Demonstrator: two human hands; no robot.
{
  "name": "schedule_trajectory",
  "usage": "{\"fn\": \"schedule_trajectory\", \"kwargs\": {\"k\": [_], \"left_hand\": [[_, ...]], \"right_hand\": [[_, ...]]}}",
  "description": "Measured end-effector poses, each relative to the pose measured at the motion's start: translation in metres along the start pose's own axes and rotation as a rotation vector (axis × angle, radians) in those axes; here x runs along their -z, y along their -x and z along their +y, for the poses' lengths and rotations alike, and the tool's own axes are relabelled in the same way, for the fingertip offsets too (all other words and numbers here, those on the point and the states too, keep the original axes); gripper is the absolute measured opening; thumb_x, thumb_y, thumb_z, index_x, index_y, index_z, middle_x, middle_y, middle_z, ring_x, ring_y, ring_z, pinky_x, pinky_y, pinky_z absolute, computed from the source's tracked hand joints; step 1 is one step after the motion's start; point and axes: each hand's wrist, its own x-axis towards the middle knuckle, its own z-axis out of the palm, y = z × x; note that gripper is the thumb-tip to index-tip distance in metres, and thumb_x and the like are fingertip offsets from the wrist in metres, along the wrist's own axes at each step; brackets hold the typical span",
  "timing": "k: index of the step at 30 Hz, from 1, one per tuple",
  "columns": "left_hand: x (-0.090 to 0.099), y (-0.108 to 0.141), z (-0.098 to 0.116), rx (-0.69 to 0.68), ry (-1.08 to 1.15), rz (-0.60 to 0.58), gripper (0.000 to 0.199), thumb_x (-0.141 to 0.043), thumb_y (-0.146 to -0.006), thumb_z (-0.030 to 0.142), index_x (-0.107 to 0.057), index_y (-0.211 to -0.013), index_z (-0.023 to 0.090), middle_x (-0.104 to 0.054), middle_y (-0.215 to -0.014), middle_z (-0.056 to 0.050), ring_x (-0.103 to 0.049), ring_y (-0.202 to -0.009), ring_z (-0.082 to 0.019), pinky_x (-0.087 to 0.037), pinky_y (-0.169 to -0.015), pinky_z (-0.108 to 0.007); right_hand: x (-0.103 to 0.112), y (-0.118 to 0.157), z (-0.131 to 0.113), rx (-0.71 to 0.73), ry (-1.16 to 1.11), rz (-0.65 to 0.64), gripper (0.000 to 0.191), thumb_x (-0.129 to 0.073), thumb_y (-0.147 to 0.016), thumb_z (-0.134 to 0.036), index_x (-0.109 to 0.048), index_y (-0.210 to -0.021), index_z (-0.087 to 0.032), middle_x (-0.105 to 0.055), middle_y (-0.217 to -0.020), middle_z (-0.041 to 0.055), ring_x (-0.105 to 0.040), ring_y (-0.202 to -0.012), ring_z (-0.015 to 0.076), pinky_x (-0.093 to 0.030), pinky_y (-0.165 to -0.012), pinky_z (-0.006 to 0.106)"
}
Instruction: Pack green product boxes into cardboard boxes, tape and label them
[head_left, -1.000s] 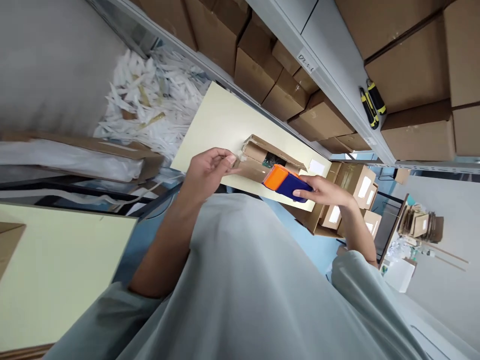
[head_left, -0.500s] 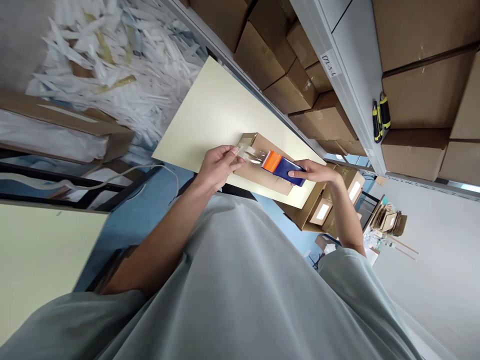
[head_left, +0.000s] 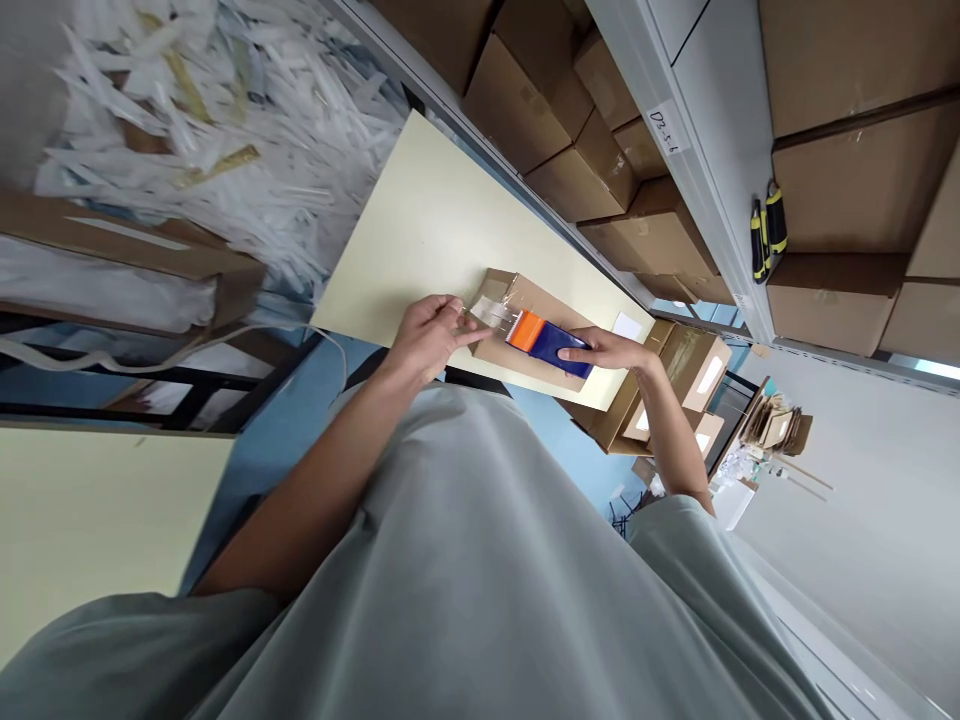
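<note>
A long brown cardboard box (head_left: 553, 304) lies on the cream tabletop in front of me. My right hand (head_left: 606, 349) is wrapped round a blue and orange tape dispenser (head_left: 559, 348), its toothed orange end facing left over the box. Clear tape (head_left: 490, 312) stretches from that end toward the box's left end. Fingertips of my left hand (head_left: 426, 337) pinch the loose end of the tape beside that end of the box. Whether the tape touches the cardboard there, I cannot tell.
Shelves with several cardboard boxes (head_left: 645, 230) line the far side of the cream table (head_left: 409, 225). Yellow and black cutters (head_left: 766, 232) rest on a shelf. White paper scraps (head_left: 300, 150) are heaped at left. More boxes (head_left: 694, 368) stand beyond the table's right end.
My right hand and the tape dispenser have moved left, closer to my left hand. My left hand has shifted slightly left, still pinching the tape. A white paper now shows beyond my right hand.
</note>
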Motion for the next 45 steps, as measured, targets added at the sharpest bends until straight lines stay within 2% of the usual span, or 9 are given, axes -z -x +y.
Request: {"fn": "schedule_trajectory", "kwargs": {"k": [4,8,13,19,25,33,37,41,45], "left_hand": [[0.008,-0.013,-0.005,0.017,-0.064,0.006,0.037,-0.087,-0.098,0.041,-0.058,-0.085,0.02,-0.054,-0.077,0.005,-0.063,-0.074,-0.013,-0.068,-0.109,-0.074],[0.015,-0.032,-0.02,0.035,-0.234,0.056,0.036,-0.088,-0.092,0.047,-0.063,-0.09,0.021,-0.055,-0.076,0.005,-0.057,-0.068,-0.012,-0.076,-0.087,-0.054],[0.009,-0.052,-0.037,0.048,-0.457,-0.023,0.036,-0.089,-0.087,0.049,-0.068,-0.091,0.021,-0.061,-0.071,0.001,-0.055,-0.062,-0.015,-0.061,-0.069,-0.034],[0.012,-0.046,-0.029,-0.207,-0.752,0.053,0.044,-0.083,-0.089,0.035,-0.076,-0.13,0.02,-0.078,-0.1,-0.005,-0.066,-0.075,-0.018,-0.056,-0.079,-0.031],[0.0,-0.025,-0.018,-0.31,-0.856,-0.036,0.023,-0.082,-0.094,0.042,-0.082,-0.099,0.02,-0.085,-0.101,-0.007,-0.074,-0.082,-0.022,-0.056,-0.082,-0.033],[-0.021,-0.015,-0.019,-0.458,-1.043,0.072,0.008,-0.075,-0.092,0.026,-0.081,-0.094,0.021,-0.087,-0.106,-0.008,-0.078,-0.086,-0.025,-0.058,-0.094,-0.038],[-0.023,-0.018,-0.022,-0.41,-1.048,0.16,0.011,-0.075,-0.09,0.027,-0.083,-0.094,0.021,-0.085,-0.097,-0.007,-0.079,-0.089,-0.027,-0.059,-0.094,-0.039],[-0.024,-0.016,-0.029,-0.453,-1.084,0.245,0.018,-0.076,-0.091,0.034,-0.086,-0.095,0.021,-0.086,-0.106,-0.008,-0.078,-0.09,-0.026,-0.059,-0.096,-0.04],[-0.029,-0.013,-0.035,-0.499,-1.145,0.306,0.023,-0.078,-0.092,0.04,-0.088,-0.096,0.02,-0.087,-0.106,-0.009,-0.077,-0.09,-0.027,-0.06,-0.098,-0.041]], "right_hand": [[-0.002,-0.004,-0.003,-0.021,0.003,-0.003,0.062,-0.079,-0.094,-0.082,-0.066,-0.101,-0.022,-0.08,-0.096,0.0031,-0.074,-0.086,0.0197,-0.062,-0.074,0.029],[-0.007,-0.005,-0.009,-0.055,0.002,0.016,0.064,-0.08,-0.092,-0.083,-0.065,-0.099,-0.022,-0.079,-0.093,0.0027,-0.072,-0.081,0.0182,-0.059,-0.069,0.027],[-0.013,-0.006,-0.013,-0.082,0.024,0.053,0.063,-0.081,-0.09,-0.083,-0.066,-0.094,-0.022,-0.079,-0.09,0.0027,-0.07,-0.08,0.0176,-0.058,-0.069,0.027],[-0.014,-0.008,-0.004,-0.023,0.043,0.072,0.065,-0.082,-0.09,-0.083,-0.067,-0.09,-0.02,-0.076,-0.084,0.0024,-0.068,-0.078,0.0166,-0.054,-0.07,0.027],[-0.017,-0.011,0.004,0.005,0.017,0.085,0.064,-0.089,-0.089,-0.078,-0.072,-0.088,-0.017,-0.077,-0.081,0.0026,-0.067,-0.072,0.0142,-0.054,-0.069,0.025],[-0.02,-0.021,0.01,0.043,-0.093,-0.01,0.062,-0.095,-0.088,-0.073,-0.075,-0.082,-0.015,-0.083,-0.075,0.0057,-0.074,-0.065,0.015,-0.059,-0.068,0.024],[-0.019,-0.027,0.013,0.045,-0.095,-0.003,0.063,-0.097,-0.086,-0.073,-0.073,-0.078,-0.015,-0.081,-0.071,0.0058,-0.075,-0.066,0.0182,-0.062,-0.072,0.028],[-0.02,-0.029,0.023,0.097,0.022,0.063,0.059,-0.088,-0.098,-0.069,-0.077,-0.082,-0.013,-0.081,-0.07,0.0054,-0.073,-0.067,0.0168,-0.058,-0.074,0.027],[-0.014,-0.006,0.053,0.144,0.14,0.109,0.059,-0.082,-0.104,-0.066,-0.078,-0.081,-0.013,-0.079,-0.068,0.0039,-0.066,-0.061,0.0133,-0.052,-0.068,0.025]]}}
